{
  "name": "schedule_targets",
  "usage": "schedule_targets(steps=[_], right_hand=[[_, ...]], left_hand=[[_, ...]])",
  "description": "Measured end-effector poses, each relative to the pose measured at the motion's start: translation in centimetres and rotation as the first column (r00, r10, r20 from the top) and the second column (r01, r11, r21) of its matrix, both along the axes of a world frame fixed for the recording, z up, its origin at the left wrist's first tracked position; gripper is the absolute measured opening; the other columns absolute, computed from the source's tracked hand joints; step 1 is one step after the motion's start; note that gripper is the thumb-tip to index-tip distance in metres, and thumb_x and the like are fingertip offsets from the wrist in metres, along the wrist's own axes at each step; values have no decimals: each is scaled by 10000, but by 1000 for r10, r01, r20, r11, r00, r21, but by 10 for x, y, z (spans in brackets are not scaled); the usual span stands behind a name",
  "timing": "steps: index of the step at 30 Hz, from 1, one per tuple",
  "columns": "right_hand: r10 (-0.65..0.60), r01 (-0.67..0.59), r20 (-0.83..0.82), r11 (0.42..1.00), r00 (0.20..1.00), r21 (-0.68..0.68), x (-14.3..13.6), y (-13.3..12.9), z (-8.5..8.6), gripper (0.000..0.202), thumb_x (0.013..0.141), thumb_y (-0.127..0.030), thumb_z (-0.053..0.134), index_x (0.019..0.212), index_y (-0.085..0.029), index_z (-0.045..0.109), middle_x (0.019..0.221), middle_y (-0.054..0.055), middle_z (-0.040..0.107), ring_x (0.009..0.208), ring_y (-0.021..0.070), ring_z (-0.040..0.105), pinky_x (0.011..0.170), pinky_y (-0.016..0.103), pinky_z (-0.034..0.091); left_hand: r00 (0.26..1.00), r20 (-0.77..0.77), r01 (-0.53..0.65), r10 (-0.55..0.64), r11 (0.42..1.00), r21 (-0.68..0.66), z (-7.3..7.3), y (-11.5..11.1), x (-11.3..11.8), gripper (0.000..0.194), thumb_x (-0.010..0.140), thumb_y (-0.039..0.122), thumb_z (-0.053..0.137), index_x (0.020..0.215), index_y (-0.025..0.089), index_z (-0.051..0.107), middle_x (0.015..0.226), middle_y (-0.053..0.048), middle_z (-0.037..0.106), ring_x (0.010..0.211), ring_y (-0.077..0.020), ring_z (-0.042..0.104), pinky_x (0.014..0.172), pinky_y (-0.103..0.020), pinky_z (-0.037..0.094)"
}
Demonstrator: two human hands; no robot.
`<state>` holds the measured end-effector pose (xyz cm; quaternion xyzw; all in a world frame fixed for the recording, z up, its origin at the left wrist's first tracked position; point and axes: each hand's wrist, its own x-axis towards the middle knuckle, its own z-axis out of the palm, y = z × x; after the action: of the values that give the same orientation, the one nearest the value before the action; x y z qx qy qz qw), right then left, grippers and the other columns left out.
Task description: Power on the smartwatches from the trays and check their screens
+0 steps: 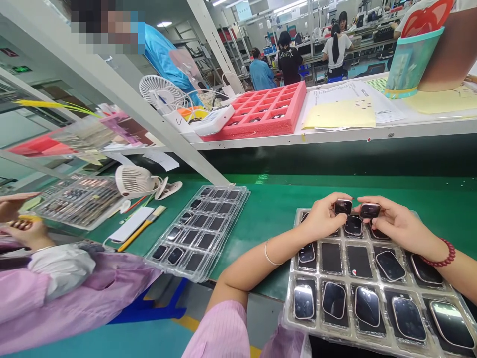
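Observation:
Above the back rows of a clear plastic tray, my left hand pinches a small dark watch face. Close to its right, my right hand holds a second dark watch face between thumb and fingers. The two held pieces are a little apart. Rounded dark watch faces, such as one at the front, lie in most visible compartments. Two compartments in the middle row, one of them here, show only dark flat lining. My hands hide part of the back row.
Left of my arm, a stack of clear trays lies on the green table. Beyond are a brush, a white fan and a co-worker's hand. A shelf above carries a red foam tray and papers.

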<state>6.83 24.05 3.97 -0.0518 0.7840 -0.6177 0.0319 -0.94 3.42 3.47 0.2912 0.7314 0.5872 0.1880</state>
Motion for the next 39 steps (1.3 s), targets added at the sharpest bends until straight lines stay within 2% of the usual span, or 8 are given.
schedule_targets(steps=[4, 10, 16, 21, 27, 33, 37, 39], right_hand=[[35, -33, -37, 998, 999, 54, 2, -1, 0, 348, 889, -379, 622, 1222, -279, 632, 1137, 82, 703, 944, 267, 698, 815, 407, 595], [-50, 50, 2, 998, 999, -35, -2, 1, 2, 420, 842, -425, 675, 1218, -251, 611, 1042, 92, 718, 769, 219, 682, 641, 340, 592], [-77, 78, 77, 997, 994, -21, -5, 5, 4, 457, 892, -473, 603, 1264, -207, 599, 762, 43, 705, 534, 159, 586, 535, 327, 548], [-68, 70, 56, 997, 996, -18, -3, 4, 4, 448, 873, -438, 633, 1266, -225, 604, 786, 43, 714, 542, 158, 579, 529, 329, 549], [-46, 45, 52, 999, 998, 9, -3, 3, 6, 425, 844, -368, 649, 1246, -235, 616, 797, 43, 718, 593, 173, 611, 548, 313, 551], [-13, 13, 25, 1000, 1000, 1, 0, -1, 6, 444, 809, -394, 706, 1225, -268, 616, 1134, 97, 711, 925, 266, 699, 699, 344, 593], [-21, 21, 12, 1000, 1000, 19, 0, 1, 5, 360, 852, -440, 664, 1159, -251, 665, 1067, 91, 730, 787, 225, 690, 641, 332, 589], [-34, 34, 20, 999, 999, 22, -1, 2, 6, 371, 853, -447, 661, 1160, -241, 667, 983, 83, 742, 675, 195, 660, 593, 329, 579]], left_hand=[[999, 39, -14, 13, 999, 35, 0, 0, -1, 355, 779, 177, 590, 1134, 171, 607, 883, -33, 645, 680, -106, 556, 640, -231, 457], [999, 51, -10, 10, 1000, 10, 2, 0, -2, 460, 739, 159, 630, 1195, 195, 583, 935, -39, 661, 728, -126, 602, 681, -249, 500], [1000, 15, 27, -27, 999, -29, 4, -1, -1, 494, 754, 190, 646, 1241, 202, 565, 949, -46, 673, 681, -122, 595, 631, -247, 496], [1000, 19, 18, -18, 1000, -17, 5, -2, 0, 451, 767, 226, 674, 1209, 208, 590, 972, -46, 676, 701, -123, 600, 653, -250, 505], [991, 133, 2, -18, 993, 118, 3, 1, 0, 275, 834, 236, 579, 1091, 152, 625, 908, -58, 654, 754, -139, 620, 735, -291, 535], [998, 58, 0, -3, 999, 52, 4, 0, -3, 471, 742, 145, 642, 1206, 184, 575, 1043, -70, 662, 884, -164, 626, 755, -273, 516], [994, 111, 11, -22, 995, 95, 5, 1, -2, 341, 794, 185, 595, 1134, 162, 605, 976, -61, 660, 773, -128, 619, 749, -271, 514], [996, 90, 9, -18, 996, 92, 7, 0, 0, 324, 795, 176, 575, 1115, 157, 618, 981, -57, 658, 671, -86, 573, 673, -233, 490]])
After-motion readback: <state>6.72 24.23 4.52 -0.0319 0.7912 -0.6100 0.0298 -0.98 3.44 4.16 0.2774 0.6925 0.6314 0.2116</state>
